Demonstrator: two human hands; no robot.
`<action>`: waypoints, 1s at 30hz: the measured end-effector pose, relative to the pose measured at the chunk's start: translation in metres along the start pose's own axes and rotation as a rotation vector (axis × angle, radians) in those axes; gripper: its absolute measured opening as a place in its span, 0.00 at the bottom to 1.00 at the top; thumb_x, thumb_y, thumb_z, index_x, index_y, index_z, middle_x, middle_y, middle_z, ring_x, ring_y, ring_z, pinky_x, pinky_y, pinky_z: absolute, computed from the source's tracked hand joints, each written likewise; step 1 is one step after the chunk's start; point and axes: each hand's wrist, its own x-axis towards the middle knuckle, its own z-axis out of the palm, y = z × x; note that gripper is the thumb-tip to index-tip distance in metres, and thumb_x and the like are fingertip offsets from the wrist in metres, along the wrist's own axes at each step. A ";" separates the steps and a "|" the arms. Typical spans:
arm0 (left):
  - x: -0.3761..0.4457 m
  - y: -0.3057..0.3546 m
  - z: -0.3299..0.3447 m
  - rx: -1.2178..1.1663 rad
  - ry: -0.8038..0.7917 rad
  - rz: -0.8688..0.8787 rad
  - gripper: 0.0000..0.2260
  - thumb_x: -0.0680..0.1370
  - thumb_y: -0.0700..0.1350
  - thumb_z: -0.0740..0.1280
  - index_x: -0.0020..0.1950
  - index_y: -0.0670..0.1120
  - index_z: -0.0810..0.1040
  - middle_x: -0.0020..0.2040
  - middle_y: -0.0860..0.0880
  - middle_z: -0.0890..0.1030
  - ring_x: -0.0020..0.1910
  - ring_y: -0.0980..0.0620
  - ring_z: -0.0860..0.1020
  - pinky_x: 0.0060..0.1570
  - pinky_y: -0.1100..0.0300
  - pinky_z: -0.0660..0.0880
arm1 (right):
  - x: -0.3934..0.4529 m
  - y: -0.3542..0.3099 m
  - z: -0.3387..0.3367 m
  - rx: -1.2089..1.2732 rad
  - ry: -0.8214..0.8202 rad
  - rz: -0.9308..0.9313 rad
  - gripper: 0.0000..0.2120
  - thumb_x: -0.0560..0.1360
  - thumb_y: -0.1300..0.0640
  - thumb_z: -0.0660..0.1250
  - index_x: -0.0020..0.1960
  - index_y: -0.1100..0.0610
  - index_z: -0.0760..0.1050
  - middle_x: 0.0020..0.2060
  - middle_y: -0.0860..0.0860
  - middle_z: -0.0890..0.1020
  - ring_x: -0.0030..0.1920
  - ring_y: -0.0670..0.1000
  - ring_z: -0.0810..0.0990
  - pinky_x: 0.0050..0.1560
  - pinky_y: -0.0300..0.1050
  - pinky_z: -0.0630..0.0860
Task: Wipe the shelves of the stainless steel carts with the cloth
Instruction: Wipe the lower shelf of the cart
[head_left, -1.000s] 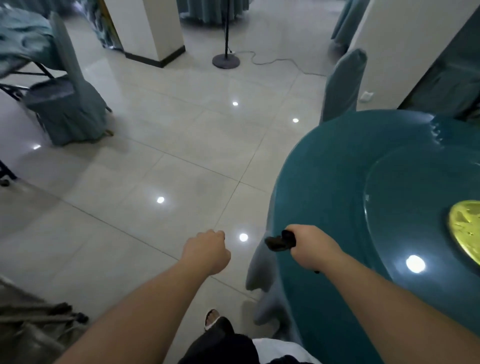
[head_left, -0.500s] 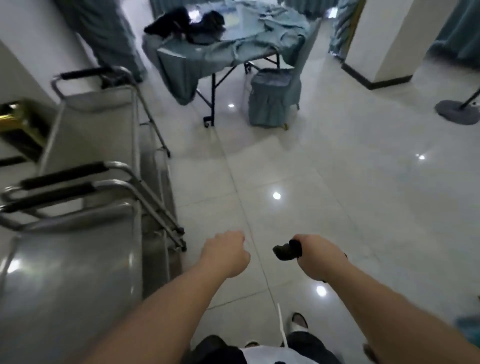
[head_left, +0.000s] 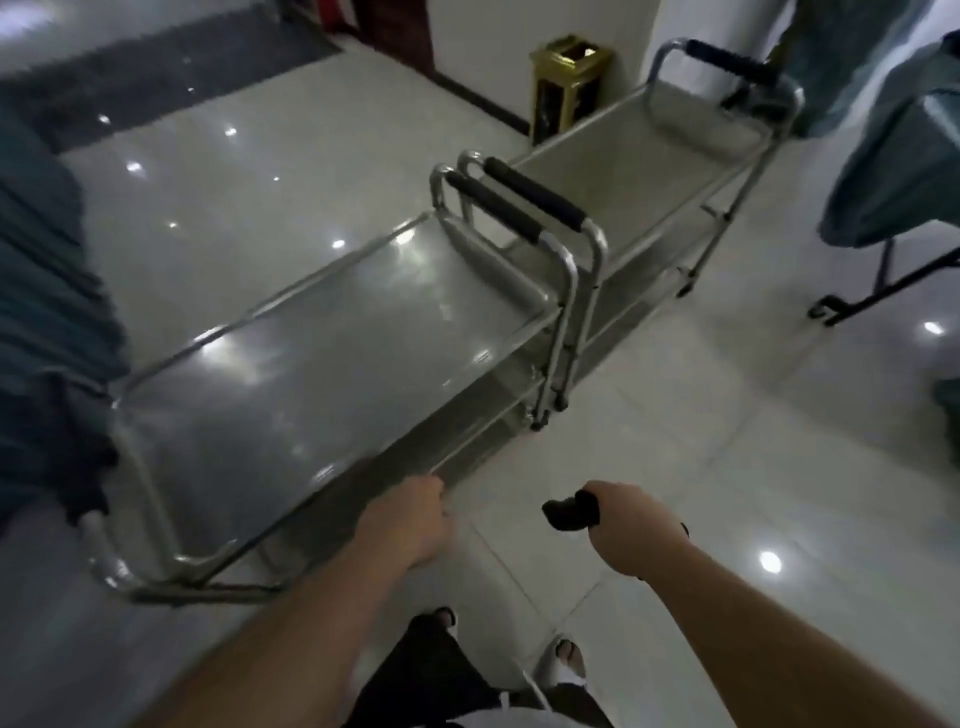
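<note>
Head view: near cart (head_left: 332, 353) lies ahead-left, long axis running away to upper right.
Right hand (head_left: 636, 535): clenched on dark cloth (head_left: 571, 512), off the shelf.
Left hand (head_left: 410, 525): fisted, nearer the cart's edge; contents cannot be told.

Two carts stand end to end: near cart (head_left: 322, 353) before far cart (head_left: 649, 171).

Glossy tiled floor (head_left: 727, 441), gold bin (head_left: 569, 83), teal-draped table (head_left: 904, 171).

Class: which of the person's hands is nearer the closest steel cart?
Left. The left hand sits at the nearest cart's front edge; the right hand, gripping a dark object, hangs over bare floor, apart.
</note>
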 end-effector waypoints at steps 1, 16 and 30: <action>-0.011 -0.016 0.010 -0.034 0.005 -0.060 0.17 0.81 0.54 0.64 0.68 0.51 0.76 0.66 0.46 0.78 0.64 0.42 0.79 0.61 0.49 0.77 | 0.004 -0.008 0.006 -0.037 -0.028 -0.041 0.09 0.77 0.58 0.61 0.52 0.46 0.76 0.42 0.45 0.79 0.41 0.49 0.79 0.38 0.46 0.77; -0.111 -0.174 0.143 -0.485 0.021 -0.511 0.17 0.84 0.53 0.61 0.71 0.50 0.75 0.69 0.48 0.77 0.62 0.47 0.78 0.57 0.54 0.76 | 0.017 -0.169 0.109 -0.309 -0.263 -0.470 0.13 0.77 0.59 0.62 0.57 0.45 0.76 0.41 0.44 0.79 0.38 0.46 0.78 0.34 0.43 0.74; -0.065 -0.203 0.195 -0.870 0.082 -0.783 0.22 0.82 0.53 0.63 0.76 0.52 0.72 0.69 0.47 0.77 0.59 0.48 0.77 0.57 0.53 0.74 | 0.106 -0.235 0.177 -0.422 -0.356 -0.672 0.13 0.79 0.59 0.64 0.61 0.45 0.74 0.41 0.46 0.78 0.39 0.48 0.78 0.38 0.47 0.77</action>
